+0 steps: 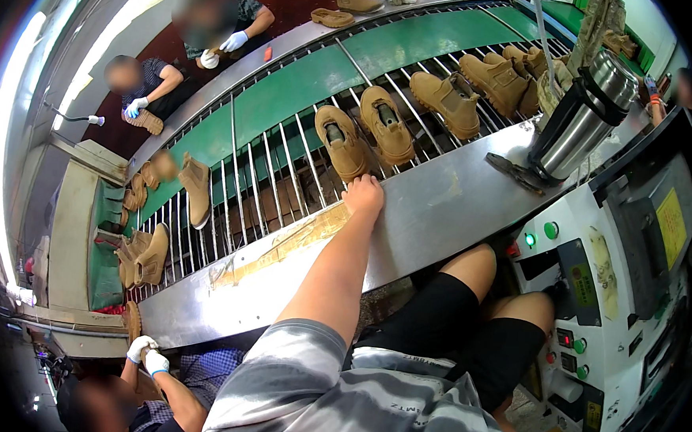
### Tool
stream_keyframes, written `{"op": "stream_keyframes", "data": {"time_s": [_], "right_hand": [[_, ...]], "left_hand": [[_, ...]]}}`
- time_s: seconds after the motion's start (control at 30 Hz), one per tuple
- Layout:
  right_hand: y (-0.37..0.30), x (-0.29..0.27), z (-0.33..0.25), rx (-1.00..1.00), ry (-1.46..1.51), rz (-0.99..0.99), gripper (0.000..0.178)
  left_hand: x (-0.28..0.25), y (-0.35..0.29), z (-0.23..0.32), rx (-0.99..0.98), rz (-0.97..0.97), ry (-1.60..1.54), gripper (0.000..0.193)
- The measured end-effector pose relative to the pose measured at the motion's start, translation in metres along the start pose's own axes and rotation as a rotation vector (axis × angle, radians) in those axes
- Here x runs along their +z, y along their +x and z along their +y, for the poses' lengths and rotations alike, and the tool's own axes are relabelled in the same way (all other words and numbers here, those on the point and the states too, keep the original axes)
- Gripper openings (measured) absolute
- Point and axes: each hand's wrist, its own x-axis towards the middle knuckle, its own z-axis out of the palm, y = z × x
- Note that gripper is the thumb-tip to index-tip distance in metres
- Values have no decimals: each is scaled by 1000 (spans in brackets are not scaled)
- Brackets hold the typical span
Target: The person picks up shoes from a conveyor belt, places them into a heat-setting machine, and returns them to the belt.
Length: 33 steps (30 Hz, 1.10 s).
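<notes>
My left hand reaches over the metal edge of the conveyor. Its fingers are curled against the near end of a tan suede ankle boot, which lies on the rods with its dark opening upward. Just right of that boot is another of the same kind. Farther right rests a third tan boot, on its side. No part of my right hand's fingers shows.
Several more boots stand on the right of the rod conveyor. A steel flask and dark pliers are on the metal ledge. A control panel is at right. Gloved co-workers handle shoes at left.
</notes>
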Motion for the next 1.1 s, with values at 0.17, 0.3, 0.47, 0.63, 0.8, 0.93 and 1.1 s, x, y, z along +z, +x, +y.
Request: {"op": "stream_keyframes", "data": {"time_s": [0.17,0.3,0.47,0.63,0.8,0.93,1.1], "right_hand": [[-2,-1,-2,3,0,-4,38],[-2,-1,-3,3,1,-3,37],[-1,-4,-3,0,6,2,36],[0,-4,-3,3,9,2,35],[-1,-3,-2,12,23,3,35],[-2,-3,1,22,34,5,34],[-5,0,6,36,55,4,33]], "left_hand": [[-3,0,0,6,-45,-32,39],[-13,-3,7,-13,-86,-13,44],[-17,-7,9,-38,-67,-68,44],[-14,-7,7,-48,-39,-66,43],[-9,-8,9,-46,29,-8,47],[-14,-8,10,-39,-28,-8,49],[-15,-7,10,-42,-35,17,49]]}}
